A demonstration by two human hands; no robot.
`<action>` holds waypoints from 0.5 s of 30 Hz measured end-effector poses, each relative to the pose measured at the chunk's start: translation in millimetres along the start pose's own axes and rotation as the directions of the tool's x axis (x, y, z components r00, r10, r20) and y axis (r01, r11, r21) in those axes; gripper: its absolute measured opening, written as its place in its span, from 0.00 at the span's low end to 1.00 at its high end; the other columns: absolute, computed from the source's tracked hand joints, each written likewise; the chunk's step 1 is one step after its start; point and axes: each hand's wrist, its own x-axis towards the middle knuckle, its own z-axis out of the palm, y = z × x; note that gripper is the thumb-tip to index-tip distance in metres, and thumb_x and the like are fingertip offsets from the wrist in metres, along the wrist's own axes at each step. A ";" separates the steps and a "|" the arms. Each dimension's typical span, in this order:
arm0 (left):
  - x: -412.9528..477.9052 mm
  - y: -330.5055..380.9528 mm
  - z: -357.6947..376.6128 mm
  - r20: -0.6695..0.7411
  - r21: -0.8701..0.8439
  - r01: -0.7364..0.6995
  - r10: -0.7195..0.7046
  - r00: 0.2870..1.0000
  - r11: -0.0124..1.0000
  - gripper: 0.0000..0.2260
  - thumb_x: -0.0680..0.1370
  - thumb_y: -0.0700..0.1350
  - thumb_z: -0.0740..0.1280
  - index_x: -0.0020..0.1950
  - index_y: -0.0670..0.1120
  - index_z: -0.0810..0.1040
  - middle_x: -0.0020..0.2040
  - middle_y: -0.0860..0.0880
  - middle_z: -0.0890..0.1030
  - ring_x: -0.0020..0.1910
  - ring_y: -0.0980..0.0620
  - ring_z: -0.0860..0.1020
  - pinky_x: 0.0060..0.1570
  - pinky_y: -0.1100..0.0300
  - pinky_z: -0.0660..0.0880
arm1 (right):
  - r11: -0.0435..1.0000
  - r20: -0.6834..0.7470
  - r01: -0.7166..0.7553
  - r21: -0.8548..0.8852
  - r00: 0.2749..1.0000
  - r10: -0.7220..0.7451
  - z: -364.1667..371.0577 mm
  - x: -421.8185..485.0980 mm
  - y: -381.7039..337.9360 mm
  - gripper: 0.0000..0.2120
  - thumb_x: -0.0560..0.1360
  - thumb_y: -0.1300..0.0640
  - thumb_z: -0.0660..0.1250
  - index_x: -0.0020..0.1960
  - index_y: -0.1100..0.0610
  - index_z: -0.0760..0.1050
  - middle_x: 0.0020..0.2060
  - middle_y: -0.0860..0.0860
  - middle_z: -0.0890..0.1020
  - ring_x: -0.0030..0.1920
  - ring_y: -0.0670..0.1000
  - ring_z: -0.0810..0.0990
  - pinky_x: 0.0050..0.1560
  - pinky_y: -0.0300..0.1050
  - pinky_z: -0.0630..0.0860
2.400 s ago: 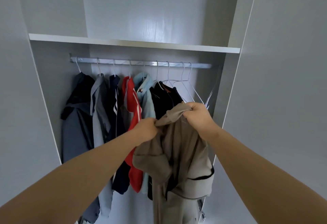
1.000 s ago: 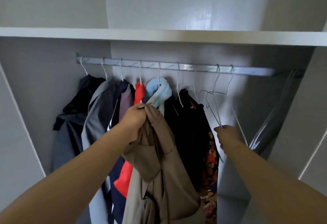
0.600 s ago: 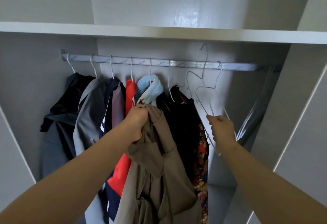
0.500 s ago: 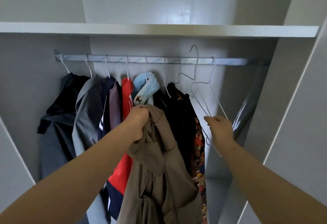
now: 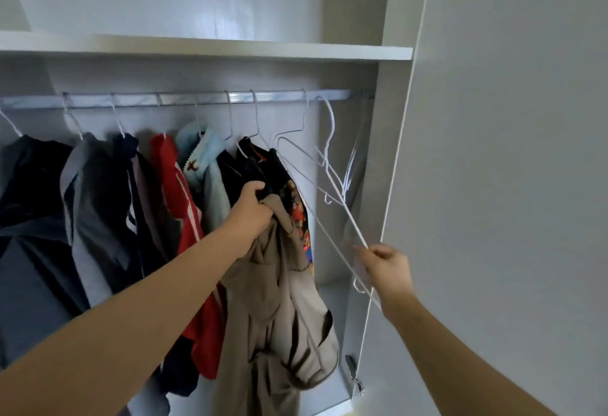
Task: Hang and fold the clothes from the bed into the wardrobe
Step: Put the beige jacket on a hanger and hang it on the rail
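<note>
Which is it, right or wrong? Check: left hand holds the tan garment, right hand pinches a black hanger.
Wrong colour: in the head view the right hand pinches a white wire hanger. The left hand does hold the tan garment.

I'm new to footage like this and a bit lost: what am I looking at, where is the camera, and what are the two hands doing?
There is no machine here: these are a person's bare arms, filmed by one wide-angle camera worn on the head, looking into an open wardrobe. A rail under a shelf carries a row of hung clothes. The left hand grips a tan garment by its top, so it dangles in front of the row. The right hand pinches the wire of an empty hanger near the rail's right end. The tan garment is not yet on it.
</note>
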 end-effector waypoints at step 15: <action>-55.4 98.5 65.6 0.123 0.217 -0.376 0.357 0.926 0.901 0.13 0.74 0.34 0.54 0.45 0.49 0.74 0.50 0.43 0.78 0.45 0.45 0.73 0.41 0.58 0.67 | 0.965 0.095 0.139 -0.223 0.988 -0.120 -130.2 -64.3 -44.2 0.24 0.71 0.63 0.71 0.23 0.53 0.61 0.20 0.45 0.60 0.21 0.44 0.59 0.25 0.35 0.58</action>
